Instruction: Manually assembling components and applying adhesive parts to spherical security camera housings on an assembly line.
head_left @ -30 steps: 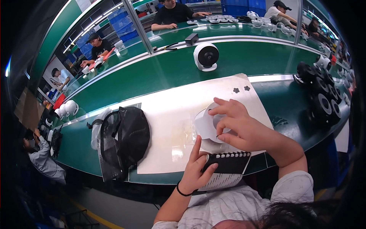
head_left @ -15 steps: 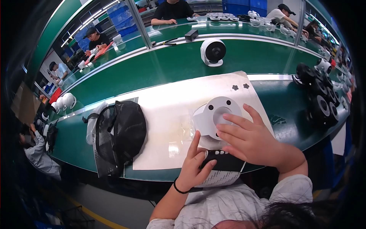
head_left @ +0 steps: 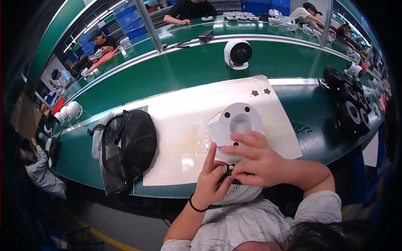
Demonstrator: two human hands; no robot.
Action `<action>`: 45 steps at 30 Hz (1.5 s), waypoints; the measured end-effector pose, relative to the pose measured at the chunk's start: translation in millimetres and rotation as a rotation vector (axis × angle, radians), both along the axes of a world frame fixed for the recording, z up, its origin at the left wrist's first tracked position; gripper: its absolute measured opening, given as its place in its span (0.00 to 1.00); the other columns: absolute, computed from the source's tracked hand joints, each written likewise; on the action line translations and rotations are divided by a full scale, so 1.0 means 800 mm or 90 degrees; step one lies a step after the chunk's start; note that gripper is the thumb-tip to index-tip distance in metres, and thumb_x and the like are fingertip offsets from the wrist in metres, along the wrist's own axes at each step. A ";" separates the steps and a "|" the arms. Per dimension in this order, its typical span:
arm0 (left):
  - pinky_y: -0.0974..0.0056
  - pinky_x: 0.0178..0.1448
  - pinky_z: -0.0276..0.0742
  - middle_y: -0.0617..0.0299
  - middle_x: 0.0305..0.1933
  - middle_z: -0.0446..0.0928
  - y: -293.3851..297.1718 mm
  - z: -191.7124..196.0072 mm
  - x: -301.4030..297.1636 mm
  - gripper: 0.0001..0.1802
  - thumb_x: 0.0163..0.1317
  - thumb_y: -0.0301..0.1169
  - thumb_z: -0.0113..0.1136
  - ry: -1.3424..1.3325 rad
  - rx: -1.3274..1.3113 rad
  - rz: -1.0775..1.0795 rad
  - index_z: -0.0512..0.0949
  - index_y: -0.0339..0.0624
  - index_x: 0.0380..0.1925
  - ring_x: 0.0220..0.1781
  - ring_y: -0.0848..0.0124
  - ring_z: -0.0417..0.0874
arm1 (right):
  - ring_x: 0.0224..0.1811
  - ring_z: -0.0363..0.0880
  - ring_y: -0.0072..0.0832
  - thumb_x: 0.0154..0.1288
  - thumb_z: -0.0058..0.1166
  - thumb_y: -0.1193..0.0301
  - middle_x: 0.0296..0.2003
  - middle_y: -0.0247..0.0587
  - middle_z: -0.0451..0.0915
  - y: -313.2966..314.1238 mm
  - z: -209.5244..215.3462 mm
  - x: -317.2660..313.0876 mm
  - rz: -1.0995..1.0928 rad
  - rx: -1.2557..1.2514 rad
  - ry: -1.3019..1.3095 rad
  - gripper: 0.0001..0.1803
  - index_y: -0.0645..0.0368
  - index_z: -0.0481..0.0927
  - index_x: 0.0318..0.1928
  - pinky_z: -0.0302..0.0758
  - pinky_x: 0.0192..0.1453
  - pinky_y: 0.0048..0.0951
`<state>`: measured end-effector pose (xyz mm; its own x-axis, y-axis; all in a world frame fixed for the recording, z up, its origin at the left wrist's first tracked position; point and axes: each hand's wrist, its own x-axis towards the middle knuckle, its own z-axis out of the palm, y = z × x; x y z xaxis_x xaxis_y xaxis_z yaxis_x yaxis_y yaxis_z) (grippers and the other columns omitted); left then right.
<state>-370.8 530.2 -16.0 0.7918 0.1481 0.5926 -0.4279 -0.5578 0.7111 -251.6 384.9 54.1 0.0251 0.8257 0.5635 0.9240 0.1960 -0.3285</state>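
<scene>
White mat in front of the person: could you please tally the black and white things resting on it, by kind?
White round housing: 1
Small black flower-shaped pieces: 2
Black mesh cap: 1
Total: 4

A thin black band rings the wrist of the left hand (head_left: 211, 184); the right hand (head_left: 255, 161) is bare — light grey short sleeves, dark hair at the lower edge.

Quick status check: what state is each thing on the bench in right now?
White housing: on the white mat, round opening facing up.
Right hand: fingers spread on the housing's near edge.
Left hand: touching a label sheet.
Black cap: lying untouched.
White fan: upright on the belt.
</scene>
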 end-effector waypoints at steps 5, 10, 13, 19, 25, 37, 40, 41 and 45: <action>0.64 0.39 0.75 0.33 0.65 0.48 -0.002 -0.002 -0.001 0.09 0.47 0.20 0.60 0.013 -0.001 0.025 0.69 0.28 0.22 0.36 0.60 0.79 | 0.67 0.52 0.43 0.44 0.59 0.71 0.59 0.40 0.65 -0.017 -0.004 0.013 -0.063 0.042 0.027 0.04 0.51 0.77 0.23 0.43 0.67 0.45; 0.65 0.38 0.75 0.32 0.65 0.49 -0.002 -0.002 0.001 0.10 0.48 0.21 0.60 -0.001 0.013 0.029 0.68 0.28 0.20 0.35 0.59 0.79 | 0.69 0.43 0.45 0.50 0.53 0.74 0.61 0.46 0.61 -0.025 0.008 0.043 -0.225 0.041 0.301 0.02 0.55 0.76 0.27 0.44 0.67 0.44; 0.65 0.38 0.75 0.32 0.64 0.49 -0.001 -0.003 0.001 0.10 0.48 0.21 0.60 -0.007 0.014 0.033 0.68 0.28 0.20 0.34 0.59 0.79 | 0.69 0.43 0.44 0.51 0.53 0.73 0.61 0.46 0.61 -0.022 0.003 0.041 -0.206 -0.003 0.401 0.01 0.55 0.76 0.27 0.44 0.67 0.44; 0.64 0.38 0.75 0.33 0.64 0.50 -0.001 0.000 -0.001 0.10 0.48 0.21 0.60 0.018 0.022 0.038 0.68 0.28 0.20 0.34 0.59 0.79 | 0.66 0.51 0.41 0.50 0.55 0.71 0.59 0.43 0.65 -0.027 0.008 0.035 -0.280 -0.020 0.095 0.05 0.54 0.77 0.31 0.43 0.66 0.44; 0.65 0.37 0.75 0.32 0.64 0.50 -0.001 0.003 0.002 0.10 0.48 0.22 0.60 0.008 0.022 0.036 0.69 0.28 0.20 0.33 0.60 0.80 | 0.62 0.60 0.35 0.48 0.58 0.67 0.55 0.36 0.70 -0.036 -0.003 0.027 -0.332 0.070 -0.327 0.09 0.51 0.78 0.33 0.40 0.66 0.43; 0.66 0.37 0.76 0.33 0.62 0.55 0.002 -0.003 -0.001 0.12 0.45 0.19 0.62 0.004 -0.021 0.017 0.65 0.30 0.17 0.36 0.62 0.80 | 0.28 0.68 0.15 0.56 0.58 0.62 0.26 0.29 0.74 0.006 0.008 0.096 -0.097 -0.202 0.832 0.14 0.59 0.75 0.37 0.64 0.33 0.17; 0.66 0.37 0.76 0.35 0.59 0.60 0.004 -0.005 -0.004 0.13 0.46 0.20 0.62 -0.001 -0.023 0.010 0.65 0.31 0.16 0.37 0.62 0.80 | 0.27 0.66 0.14 0.54 0.59 0.64 0.26 0.27 0.73 0.023 0.027 0.123 -0.080 -0.098 0.772 0.12 0.59 0.77 0.34 0.62 0.33 0.16; 0.66 0.37 0.76 0.36 0.59 0.61 0.004 -0.006 -0.003 0.13 0.46 0.20 0.62 -0.003 -0.017 0.009 0.65 0.31 0.16 0.37 0.63 0.80 | 0.27 0.66 0.14 0.54 0.59 0.64 0.26 0.26 0.73 0.032 0.027 0.139 -0.092 -0.057 0.788 0.12 0.59 0.77 0.33 0.62 0.32 0.17; 0.66 0.37 0.76 0.39 0.57 0.64 0.000 -0.004 0.005 0.14 0.46 0.20 0.62 -0.011 -0.002 -0.015 0.64 0.32 0.18 0.37 0.63 0.80 | 0.29 0.67 0.18 0.53 0.58 0.63 0.24 0.27 0.73 0.097 0.012 0.197 -0.171 0.053 0.632 0.12 0.59 0.77 0.30 0.64 0.34 0.24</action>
